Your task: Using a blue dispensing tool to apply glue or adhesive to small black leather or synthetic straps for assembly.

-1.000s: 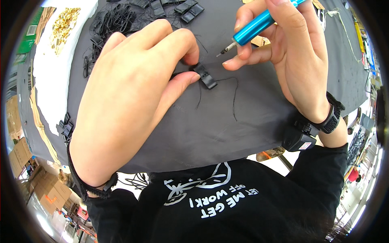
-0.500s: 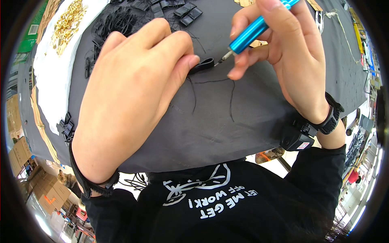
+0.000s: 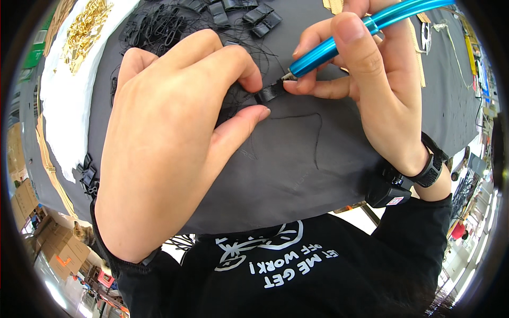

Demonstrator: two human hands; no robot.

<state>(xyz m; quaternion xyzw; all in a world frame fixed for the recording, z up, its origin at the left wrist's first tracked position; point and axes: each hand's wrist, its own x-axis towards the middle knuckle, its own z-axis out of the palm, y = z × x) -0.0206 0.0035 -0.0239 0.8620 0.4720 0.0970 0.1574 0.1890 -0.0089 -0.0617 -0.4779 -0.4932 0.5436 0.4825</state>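
My right hand [image 3: 384, 90] grips a shiny blue pen-shaped tool [image 3: 331, 50] with a thin metal end. That end meets a small folded black strap loop [image 3: 270, 91], and a fingertip of the same hand touches the loop. At the loop's other end, my left hand [image 3: 164, 127] has its thumb and index finger spread apart, the index tip close beside the strap. Whether that fingertip touches it I cannot tell. A thin black cord [image 3: 318, 138] trails over the dark grey table cover [image 3: 254, 185] below the loop.
Beyond my left hand lie tangled black cords [image 3: 154, 32] and several black folded pieces [image 3: 265, 21]. Gold metal clasps [image 3: 87, 32] are heaped on a white sheet [image 3: 66, 116] at left. Snips [image 3: 426, 37] and a pale string [image 3: 450, 42] lie far right.
My left thumb and index finger have parted from their pinch on the loop. The blue tool now lies flatter, and my right fingertip has come down onto the loop.
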